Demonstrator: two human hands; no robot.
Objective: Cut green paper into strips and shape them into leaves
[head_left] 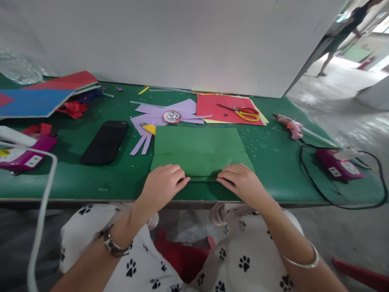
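A sheet of green paper [199,148] lies on the green tabletop in front of me, its near edge folded over in a narrow strip. My left hand [165,182] grips the left part of that fold, thumb and fingers closed on it. On the right part of the same edge, my right hand [240,180] pinches the paper in the same way. Purple paper strips [182,107] spread out beyond the sheet, with a small round dish [172,117] of dark bits on them. A yellow-handled tool [149,129] is partly covered by the green sheet.
Scissors [243,112] rest on red paper [209,106] at the back. A black phone [105,142] lies to the left, near a purple power strip [33,150]. On the right are a pink glue gun [291,126], another power strip [340,164] and a looped black cord. A white panel stands behind.
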